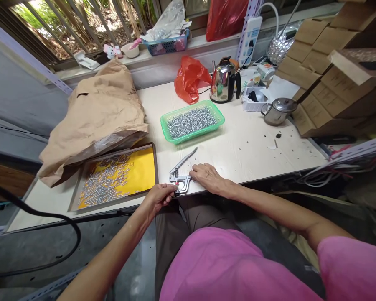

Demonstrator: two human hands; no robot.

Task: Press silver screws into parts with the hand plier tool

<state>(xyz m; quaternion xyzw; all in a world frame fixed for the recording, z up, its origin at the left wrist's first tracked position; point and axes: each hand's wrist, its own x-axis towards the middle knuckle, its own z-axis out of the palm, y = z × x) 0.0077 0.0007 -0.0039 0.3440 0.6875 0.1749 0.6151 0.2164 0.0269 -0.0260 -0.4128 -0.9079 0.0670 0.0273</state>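
Desk by the window, contents from left to right.

- Black cable (pixel 34 212): loops over the floor below the desk's left end.
- Brown paper sack (pixel 97 110): slumped on the desk (pixel 253 146), its lower edge overhanging the tray.
- Tray (pixel 150 150): shallow, dark-rimmed and lined in yellow, with small silver metal pieces (pixel 105 184) heaped on its left half. It lies at the front edge.
- Left hand (pixel 158 196): at the desk's front edge, just right of the tray. The fingers are curled shut and pinched onto the lower head of the tool. Whether a small piece sits between the fingertips cannot be told.
- Plier-like tool (pixel 180 175): silver with a red spot at the head. It lies on the desk's front edge between the two hands, long handle pointing away towards the basket.
- Right hand (pixel 208 177): palm down on the desk, fingers loosely spread, fingertips touching the tool's right side. It grips nothing.
- Green basket (pixel 217 119): mid-desk, beyond the tool, filled with the same silver pieces.
- Red plastic bag (pixel 190 77): crumpled behind the basket.
- Steel kettle (pixel 224 81): upright, just right of the bag.
- Small metal pot (pixel 277 110): long-handled, near the right edge.
- Cardboard boxes (pixel 326 79): stacked at the far right.
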